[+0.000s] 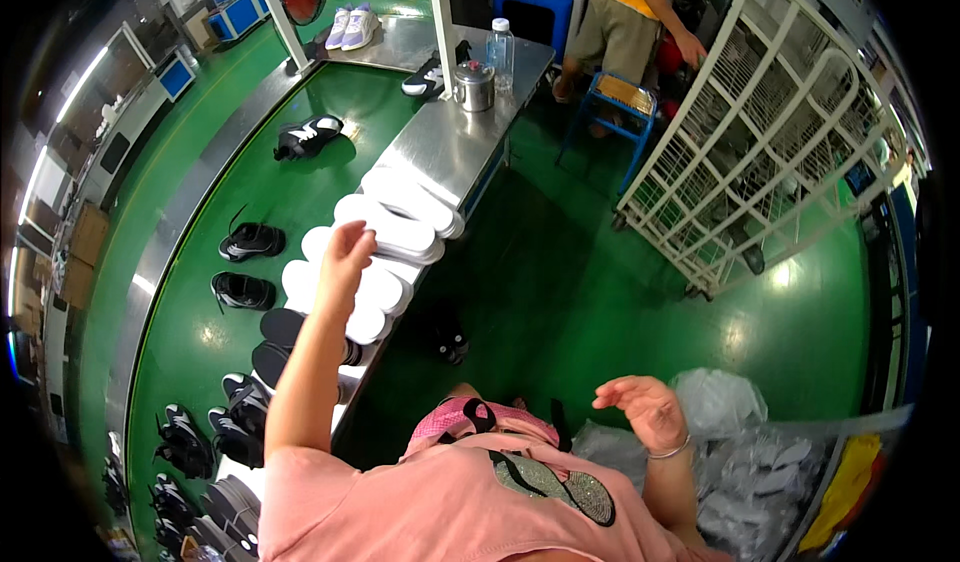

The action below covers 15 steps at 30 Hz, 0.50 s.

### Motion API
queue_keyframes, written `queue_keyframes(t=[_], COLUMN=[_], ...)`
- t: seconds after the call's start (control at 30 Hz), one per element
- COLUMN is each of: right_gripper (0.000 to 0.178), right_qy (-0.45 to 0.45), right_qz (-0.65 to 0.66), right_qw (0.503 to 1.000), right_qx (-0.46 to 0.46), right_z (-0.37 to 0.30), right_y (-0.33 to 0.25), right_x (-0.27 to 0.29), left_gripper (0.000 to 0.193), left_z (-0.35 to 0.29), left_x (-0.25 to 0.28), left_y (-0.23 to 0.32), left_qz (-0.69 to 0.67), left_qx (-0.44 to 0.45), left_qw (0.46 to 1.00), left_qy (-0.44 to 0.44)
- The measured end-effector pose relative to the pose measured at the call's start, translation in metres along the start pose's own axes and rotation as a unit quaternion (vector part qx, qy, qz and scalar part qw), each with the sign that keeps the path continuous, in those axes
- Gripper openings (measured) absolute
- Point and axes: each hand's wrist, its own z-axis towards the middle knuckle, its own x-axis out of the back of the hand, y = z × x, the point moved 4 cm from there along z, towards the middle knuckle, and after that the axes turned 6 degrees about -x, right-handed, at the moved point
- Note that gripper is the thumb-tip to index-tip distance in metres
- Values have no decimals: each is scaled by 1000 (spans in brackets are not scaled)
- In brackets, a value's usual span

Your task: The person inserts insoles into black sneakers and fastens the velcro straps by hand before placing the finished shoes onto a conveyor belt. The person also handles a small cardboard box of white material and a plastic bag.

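Observation:
My left hand (348, 252) is stretched out over several stacks of white insoles (385, 230) on the metal ledge beside the conveyor. Its fingers are slightly bent and parted, with nothing seen in them; whether they touch an insole I cannot tell. Black insoles (272, 360) lie nearer to me, partly hidden by my left forearm. My right hand (648, 410) is raised at my right side, empty, its fingers loosely spread. Black shoes (252, 241) stand spaced out on the green conveyor belt (215, 352) to the left.
On the ledge's far end are a metal cup (473, 87) and a clear bottle (502, 57). A white wire cart (745, 152) stands at the right, near a blue stool (618, 112) and a person in yellow (625, 2). Clear plastic bags (745, 482) lie beside my right arm.

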Motion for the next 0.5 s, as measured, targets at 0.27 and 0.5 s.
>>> queue_keyframes(t=[0.27, 0.5], right_gripper=[49, 44], right_qy=[29, 210], right_qz=[23, 92], right_qw=[992, 923], right_qx=[-124, -308], right_z=[80, 142], right_y=[11, 61], right_x=[78, 183], left_gripper=[45, 56], left_z=[224, 436], left_x=[-29, -65], left_y=[-74, -173], left_qz=[-41, -108], left_qx=[140, 215], left_qw=[985, 952], left_qy=[91, 192])
